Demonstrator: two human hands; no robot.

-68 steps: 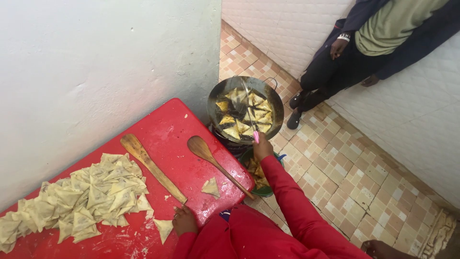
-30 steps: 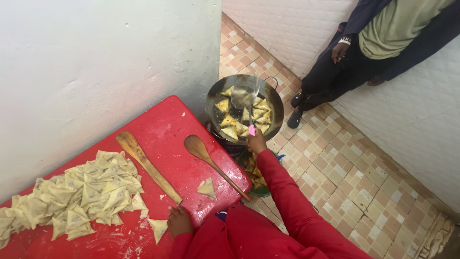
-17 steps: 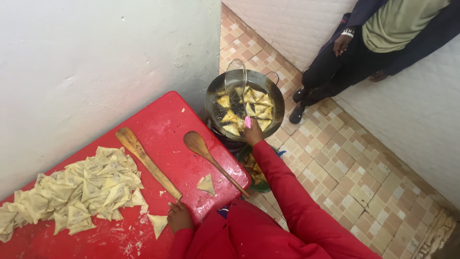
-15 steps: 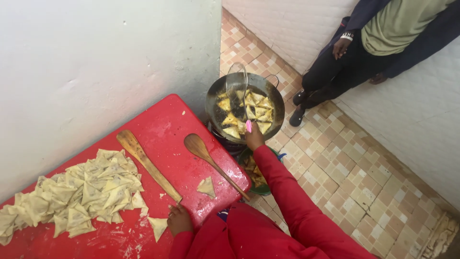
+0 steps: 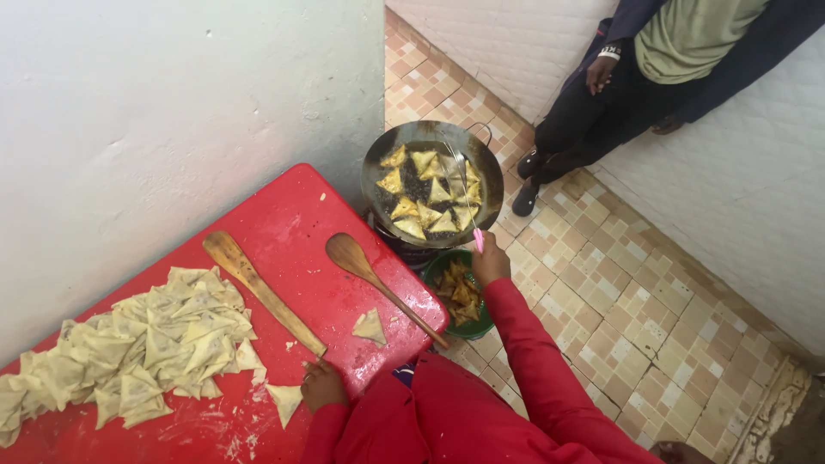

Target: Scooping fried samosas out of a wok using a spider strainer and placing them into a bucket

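Left hand [image 5: 322,384] is resting on the red plastic-covered counter [image 5: 284,223], fingers curled loosely and holding nothing that shows, fingertips just at the near end of the long flat wooden spatula [image 5: 262,292]. A single raw folded triangle pastry [image 5: 285,402] is lying just beside that hand, to its left. The big pile of raw triangle pastries [image 5: 129,344] is spreading further left. One more loose triangle pastry [image 5: 370,326] is sitting between the spatula and the round-headed wooden spoon [image 5: 382,286], whose handle is pointing toward the person and overhanging the counter edge.

Right hand [image 5: 490,262], red sleeve stretched out, is gripping the pink handle of a wire skimmer [image 5: 464,193], fingers closed around it. The skimmer's long axis is running from the hand away and slightly left, its head reaching into the dark round frying pan of oil [image 5: 432,183], among the frying yellow triangles. The right hand is the nearer one to the pan; the left is well apart from it. Under the right wrist, a green bowl of browned fried pieces [image 5: 460,294] is sitting on the tiled floor [image 5: 636,309], just beside the pan.

Beyond, another person in dark trousers [image 5: 601,112] is standing by the white wall.
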